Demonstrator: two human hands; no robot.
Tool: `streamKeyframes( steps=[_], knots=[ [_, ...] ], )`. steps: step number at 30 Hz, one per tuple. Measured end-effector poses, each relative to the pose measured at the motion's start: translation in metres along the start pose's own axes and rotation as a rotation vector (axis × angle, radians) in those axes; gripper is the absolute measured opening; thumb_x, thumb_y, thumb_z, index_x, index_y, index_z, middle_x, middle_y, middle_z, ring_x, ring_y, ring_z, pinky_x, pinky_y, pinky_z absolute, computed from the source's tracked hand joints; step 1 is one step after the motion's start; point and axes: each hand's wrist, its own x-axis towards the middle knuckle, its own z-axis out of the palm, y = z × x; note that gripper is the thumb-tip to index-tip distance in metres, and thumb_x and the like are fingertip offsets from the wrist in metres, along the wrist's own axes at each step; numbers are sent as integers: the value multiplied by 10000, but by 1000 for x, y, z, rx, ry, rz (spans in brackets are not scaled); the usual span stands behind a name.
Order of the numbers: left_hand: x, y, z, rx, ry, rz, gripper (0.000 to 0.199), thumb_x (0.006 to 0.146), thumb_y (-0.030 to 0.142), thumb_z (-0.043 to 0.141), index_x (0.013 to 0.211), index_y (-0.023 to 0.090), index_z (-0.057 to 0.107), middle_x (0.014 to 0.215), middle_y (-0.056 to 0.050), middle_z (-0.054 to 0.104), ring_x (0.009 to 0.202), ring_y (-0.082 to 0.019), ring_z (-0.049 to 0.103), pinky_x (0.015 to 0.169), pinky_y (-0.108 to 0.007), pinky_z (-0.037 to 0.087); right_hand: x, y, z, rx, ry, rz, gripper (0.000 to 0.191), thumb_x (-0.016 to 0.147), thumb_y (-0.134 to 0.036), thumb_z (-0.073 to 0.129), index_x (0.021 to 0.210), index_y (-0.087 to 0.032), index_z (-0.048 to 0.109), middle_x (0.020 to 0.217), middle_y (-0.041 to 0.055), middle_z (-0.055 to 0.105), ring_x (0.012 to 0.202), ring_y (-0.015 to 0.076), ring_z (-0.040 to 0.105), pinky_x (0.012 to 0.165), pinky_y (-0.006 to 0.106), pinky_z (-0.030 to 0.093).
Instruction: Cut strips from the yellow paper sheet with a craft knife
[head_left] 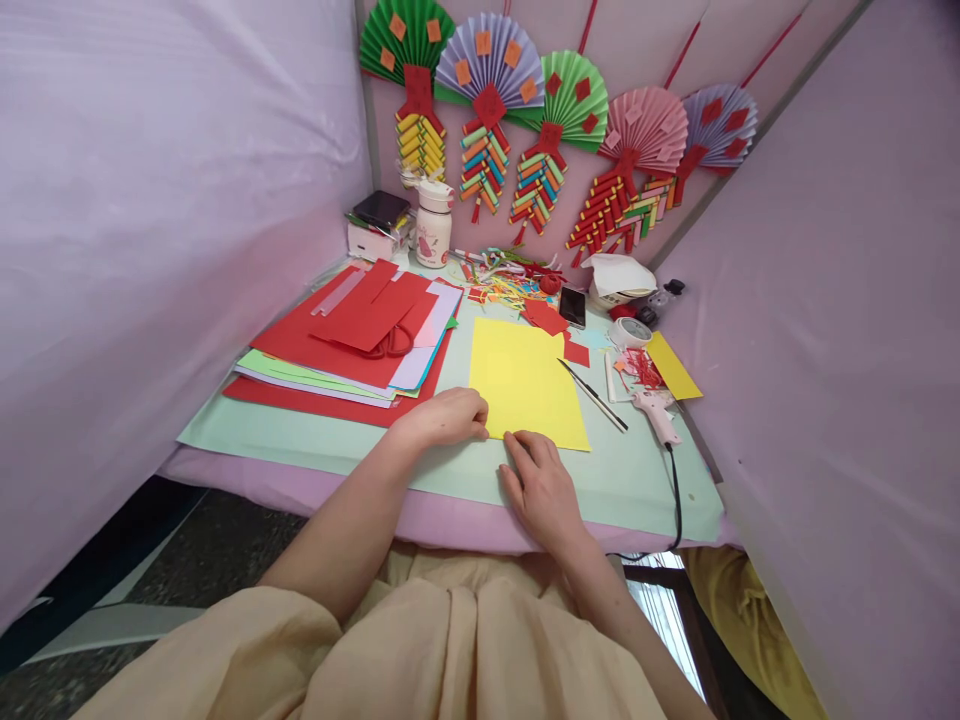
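A yellow sheet of paper lies flat on the pale green table cover. My left hand is closed at the sheet's near left corner, with its fingers curled at the edge. Fingertips of my right hand rest on the near edge of the sheet, a little to the right. Its fingers are slightly bent and its thumb stands apart. Right beside the sheet is a thin dark-and-white craft knife or pen-like tool, partly touching the paper.
Red paper sheets and coloured ones are stacked at left, with red-handled scissors. A white bottle, paper scraps, a phone, tape and a corded glue gun surround the workspace. Paper fans hang behind.
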Motion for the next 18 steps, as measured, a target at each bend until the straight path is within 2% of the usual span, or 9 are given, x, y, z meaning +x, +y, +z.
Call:
streamKeyframes(
  steps=[6, 18],
  knots=[
    [2, -1, 2, -7, 5, -16, 125, 825, 273, 626, 793, 178, 700, 854, -36, 680, 804, -174, 596, 613, -246, 359, 0, 0, -1, 11, -15, -9, 403, 973, -286, 445, 1348, -167, 533, 1166, 129, 568, 1104, 251, 509, 940, 411, 497],
    [1, -1, 1, 18, -10, -34, 119, 802, 269, 638, 748, 181, 696, 781, -30, 670, 735, -169, 587, 558, -256, 316, 0, 0, -2, 8, -40, -1, 387, 982, -303, 449, 1318, -150, 564, 1142, 125, 578, 1082, 250, 502, 928, 410, 487]
  ],
)
